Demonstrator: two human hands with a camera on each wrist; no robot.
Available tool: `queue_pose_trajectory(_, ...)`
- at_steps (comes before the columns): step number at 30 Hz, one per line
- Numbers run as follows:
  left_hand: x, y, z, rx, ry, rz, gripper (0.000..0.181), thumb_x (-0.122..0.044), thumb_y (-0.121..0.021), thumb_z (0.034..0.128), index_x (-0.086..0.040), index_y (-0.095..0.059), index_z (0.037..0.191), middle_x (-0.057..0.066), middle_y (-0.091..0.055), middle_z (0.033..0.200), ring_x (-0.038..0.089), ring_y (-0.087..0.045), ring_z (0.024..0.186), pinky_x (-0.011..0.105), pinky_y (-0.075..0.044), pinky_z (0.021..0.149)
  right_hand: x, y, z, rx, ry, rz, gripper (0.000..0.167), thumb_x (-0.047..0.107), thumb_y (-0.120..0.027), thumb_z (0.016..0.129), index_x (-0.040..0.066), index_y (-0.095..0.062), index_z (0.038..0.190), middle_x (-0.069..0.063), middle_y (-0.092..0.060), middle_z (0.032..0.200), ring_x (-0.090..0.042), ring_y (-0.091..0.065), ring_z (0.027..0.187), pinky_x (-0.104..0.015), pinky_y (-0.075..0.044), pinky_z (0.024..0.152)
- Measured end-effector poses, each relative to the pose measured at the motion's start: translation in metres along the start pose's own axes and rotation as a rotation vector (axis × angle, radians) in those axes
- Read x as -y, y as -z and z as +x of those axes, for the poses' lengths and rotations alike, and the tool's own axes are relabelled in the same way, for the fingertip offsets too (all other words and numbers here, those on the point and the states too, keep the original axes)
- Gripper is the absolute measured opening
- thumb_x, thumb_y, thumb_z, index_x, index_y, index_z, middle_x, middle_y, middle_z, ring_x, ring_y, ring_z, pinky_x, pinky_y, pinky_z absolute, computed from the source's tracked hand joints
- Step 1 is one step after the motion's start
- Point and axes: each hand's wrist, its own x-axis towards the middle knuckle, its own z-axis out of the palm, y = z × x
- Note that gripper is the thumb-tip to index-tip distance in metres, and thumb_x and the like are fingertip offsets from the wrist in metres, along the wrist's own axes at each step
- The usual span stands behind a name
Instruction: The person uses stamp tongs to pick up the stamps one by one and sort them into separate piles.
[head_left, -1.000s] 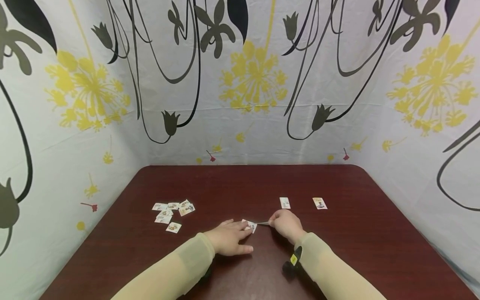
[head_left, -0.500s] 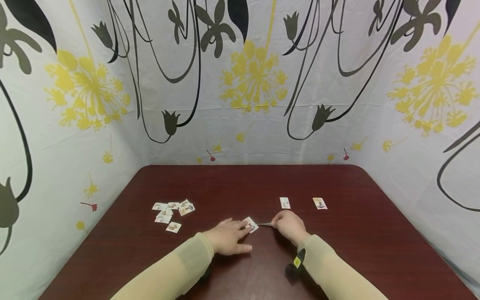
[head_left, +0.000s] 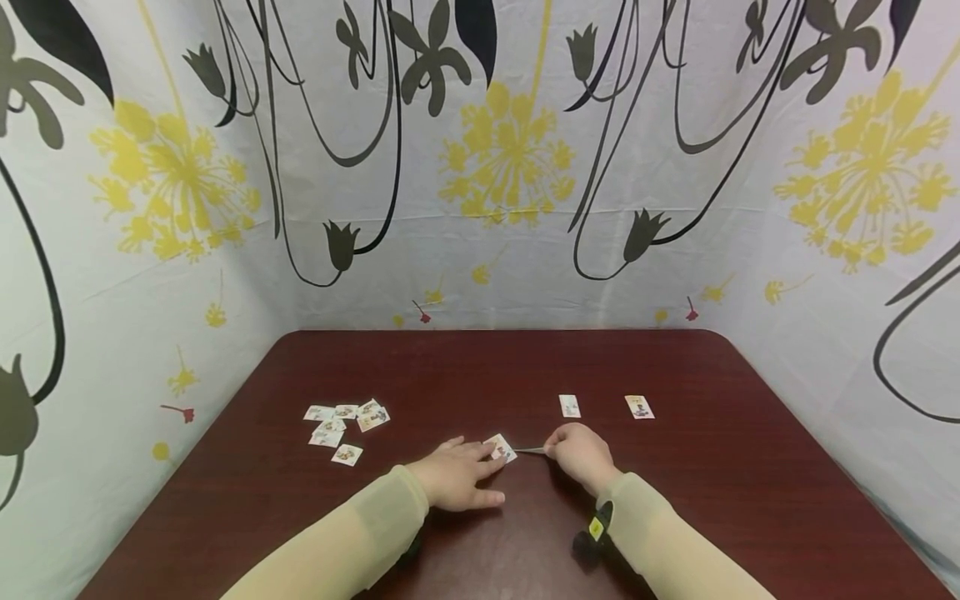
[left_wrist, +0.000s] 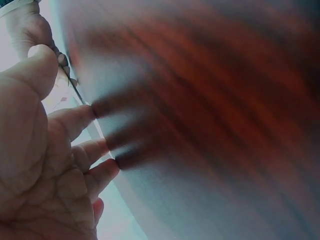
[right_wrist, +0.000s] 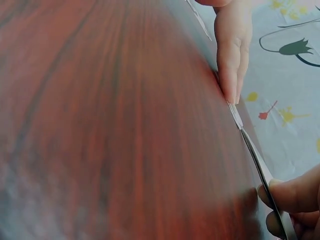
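A small white picture card (head_left: 500,448) lies on the dark red-brown table (head_left: 480,367), tilted in the head view. My left hand (head_left: 459,475) is spread palm down, and its fingertips rest on the card's left part, hiding some of it. In the left wrist view the left fingers (left_wrist: 75,120) reach straight to the table. My right hand (head_left: 581,454) pinches a pair of metal tweezers (right_wrist: 257,162) between thumb and fingers. The tweezers' tips meet the card's right edge; whether they grip it I cannot tell.
Several picture cards (head_left: 327,432) lie loosely grouped at the left, some overlapping. Behind my right hand lies one card (head_left: 570,406), with another card (head_left: 640,407) further right. A patterned cloth (head_left: 517,275) hangs beyond the table's far edge.
The card under my left fingers has turned slightly and shows more of its face. My right hand with the tweezers has moved slightly right; the left hand has barely shifted.
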Motion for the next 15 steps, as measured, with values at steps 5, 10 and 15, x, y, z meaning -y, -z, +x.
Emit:
queue_pose_trajectory(5, -0.0012, 0.0005, -0.0009, 0.007, 0.009, -0.015, 0.066, -0.062, -0.044, 0.0941, -0.024, -0.039, 0.149, 0.004, -0.03, 0.155, 0.017, -0.027, 0.142, 0.043, -0.017, 0.116, 0.0016, -0.0024, 0.0038, 0.002, 0.002, 0.009, 0.011, 0.018, -0.067, 0.084, 0.016, -0.072, 0.074, 0.005, -0.065, 0.08, -0.016, -0.055, 0.073, -0.037, -0.045, 0.07)
queue_pose_trajectory(10, -0.0014, 0.0001, -0.0006, 0.013, 0.008, -0.016, 0.067, -0.063, -0.043, 0.0941, -0.025, -0.038, 0.149, 0.003, -0.029, 0.156, 0.017, -0.026, 0.143, 0.043, -0.017, 0.116, 0.005, -0.0048, 0.0063, 0.017, 0.004, 0.023, 0.011, 0.017, -0.066, 0.085, 0.016, -0.072, 0.076, 0.005, -0.064, 0.08, -0.016, -0.056, 0.073, -0.036, -0.046, 0.068)
queue_pose_trajectory(15, -0.0019, 0.0001, -0.0011, 0.014, 0.008, -0.011, 0.067, -0.063, -0.042, 0.0942, -0.025, -0.038, 0.149, 0.003, -0.03, 0.156, 0.016, -0.026, 0.143, 0.042, -0.017, 0.116, 0.0083, -0.0046, 0.0065, 0.018, 0.001, 0.033, 0.011, 0.016, -0.065, 0.086, 0.015, -0.071, 0.076, 0.004, -0.064, 0.079, -0.016, -0.055, 0.073, -0.035, -0.045, 0.067)
